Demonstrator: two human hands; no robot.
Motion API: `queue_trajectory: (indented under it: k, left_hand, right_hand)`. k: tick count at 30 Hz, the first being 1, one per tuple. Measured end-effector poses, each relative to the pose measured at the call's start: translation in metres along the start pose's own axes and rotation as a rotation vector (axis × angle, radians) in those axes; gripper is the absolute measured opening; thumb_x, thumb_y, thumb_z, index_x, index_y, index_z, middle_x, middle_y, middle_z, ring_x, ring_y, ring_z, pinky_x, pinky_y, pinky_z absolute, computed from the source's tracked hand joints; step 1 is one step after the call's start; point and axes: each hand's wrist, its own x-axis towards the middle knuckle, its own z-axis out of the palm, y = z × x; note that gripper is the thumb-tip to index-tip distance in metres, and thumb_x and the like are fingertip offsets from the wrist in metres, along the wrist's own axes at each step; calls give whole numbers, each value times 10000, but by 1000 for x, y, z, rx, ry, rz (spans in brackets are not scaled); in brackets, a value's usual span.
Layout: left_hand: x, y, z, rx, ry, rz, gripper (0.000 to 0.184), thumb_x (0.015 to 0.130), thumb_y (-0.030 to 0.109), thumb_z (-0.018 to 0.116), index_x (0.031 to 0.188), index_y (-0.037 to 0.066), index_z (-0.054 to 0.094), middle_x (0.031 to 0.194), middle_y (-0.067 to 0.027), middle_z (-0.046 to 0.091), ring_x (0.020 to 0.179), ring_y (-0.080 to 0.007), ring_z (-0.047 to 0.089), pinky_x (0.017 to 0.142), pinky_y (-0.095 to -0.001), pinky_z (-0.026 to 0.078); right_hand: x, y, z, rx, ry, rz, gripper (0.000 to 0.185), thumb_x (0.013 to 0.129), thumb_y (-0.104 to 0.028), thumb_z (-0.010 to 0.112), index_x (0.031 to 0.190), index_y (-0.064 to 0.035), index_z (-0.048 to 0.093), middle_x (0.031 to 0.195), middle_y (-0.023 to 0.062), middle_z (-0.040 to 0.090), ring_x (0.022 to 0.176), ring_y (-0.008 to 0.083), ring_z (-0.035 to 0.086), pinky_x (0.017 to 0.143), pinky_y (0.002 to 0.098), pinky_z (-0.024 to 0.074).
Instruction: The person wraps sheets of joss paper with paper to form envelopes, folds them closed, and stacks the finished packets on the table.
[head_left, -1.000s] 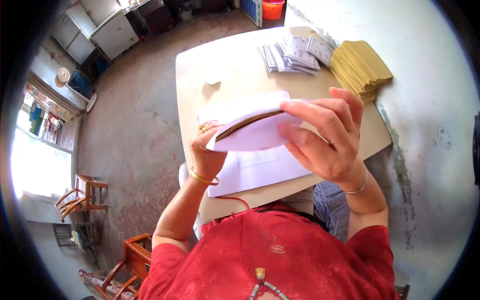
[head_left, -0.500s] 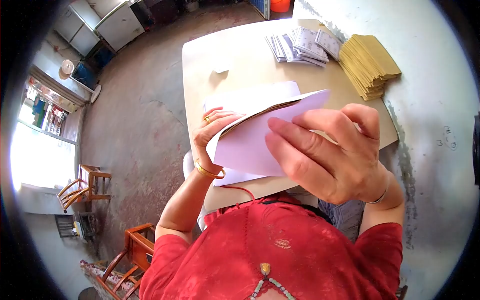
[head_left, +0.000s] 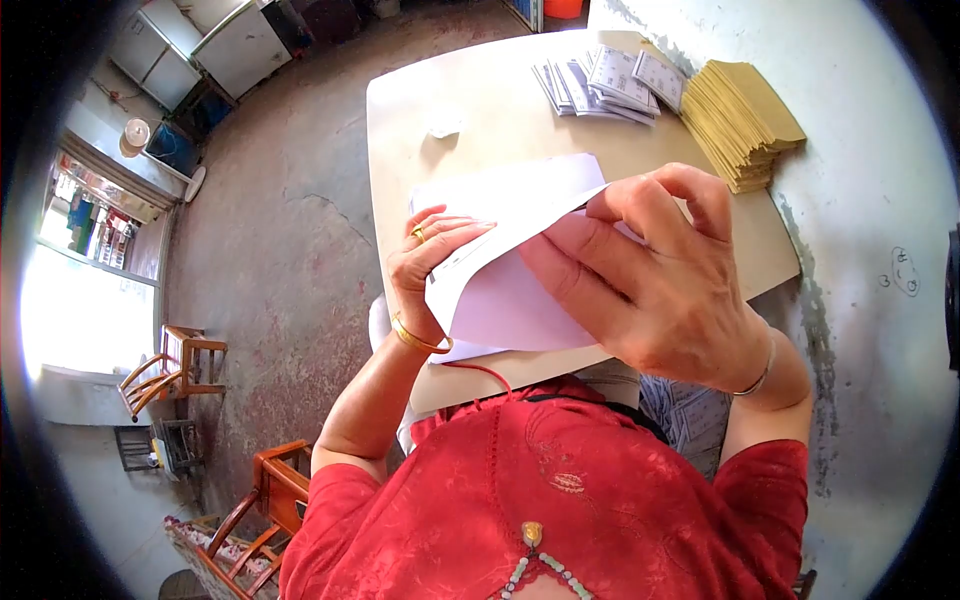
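A folded white sheet of paper point(head_left: 530, 305) is raised over the table between my two hands. My left hand point(head_left: 435, 255) holds its left side, thumb hidden behind the paper. My right hand point(head_left: 670, 280) pinches its upper right edge, with some fingertips tucked inside the fold. A small dark patch shows near that edge. Beneath it, more white paper point(head_left: 520, 180) lies on the table.
The cream table point(head_left: 400, 120) has a rounded corner. On it are a small crumpled white item point(head_left: 445, 128), printed white packets point(head_left: 620, 80) and a stack of brown envelopes point(head_left: 745, 125) by the wall. Wooden chairs point(head_left: 190, 365) stand to the left.
My right hand has moved slightly up and its fingers have closed at the sheet's upper edge. The brown layer seen along the fold is now mostly covered by white paper. My left hand stays put.
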Motion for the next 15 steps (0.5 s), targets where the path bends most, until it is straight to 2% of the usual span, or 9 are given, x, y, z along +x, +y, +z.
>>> queue_trajectory:
  k: [3, 5, 10, 11, 13, 15]
  left_hand:
    - [0, -1, 0, -26, 0, 36, 187, 757, 114, 699, 934, 61, 732, 940, -61, 729, 921, -199, 680, 1015, -408, 406]
    - [-3, 6, 5, -197, 70, -136, 185, 755, 111, 698, 931, 61, 730, 943, -59, 729, 922, -200, 680, 1014, -409, 408]
    - [-12, -8, 14, -283, 134, -227, 195, 748, 102, 694, 934, 54, 727, 943, -66, 727, 923, -206, 680, 1008, -410, 410]
    - [-15, -13, 16, -317, 120, -297, 198, 745, 103, 694, 934, 52, 726, 941, -69, 725, 922, -206, 680, 1006, -410, 410]
    - [-13, -14, 12, -230, 82, -232, 204, 737, 103, 694, 931, 49, 723, 930, -72, 722, 921, -208, 681, 1003, -410, 412]
    - [-3, -6, 3, -43, 42, -33, 205, 729, 101, 693, 925, 45, 721, 913, -75, 719, 917, -208, 681, 1000, -410, 413]
  right_hand:
    - [-2, -2, 2, 10, -12, 7, 353, 662, -179, 658, 1000, -94, 714, 964, -30, 638, 868, 157, 534, 898, 391, 342]
    - [-3, -3, 3, 13, -24, 13, 356, 662, -179, 657, 1002, -95, 713, 982, -27, 637, 877, 158, 532, 920, 400, 343]
    - [-5, -4, 8, 14, -17, 17, 377, 657, -190, 658, 1019, -98, 710, 1015, -22, 633, 886, 160, 530, 953, 412, 344]
    - [-5, -3, 9, 13, -19, 16, 379, 657, -188, 659, 1021, -97, 709, 1014, -21, 633, 885, 160, 530, 955, 410, 345]
    - [-5, -3, 11, 11, -24, 15, 384, 657, -186, 659, 1026, -95, 708, 1013, -20, 633, 885, 159, 531, 959, 407, 347]
    - [-5, -2, 13, 39, -17, 26, 386, 658, -179, 659, 1031, -91, 705, 1010, -18, 633, 887, 160, 532, 955, 402, 349]
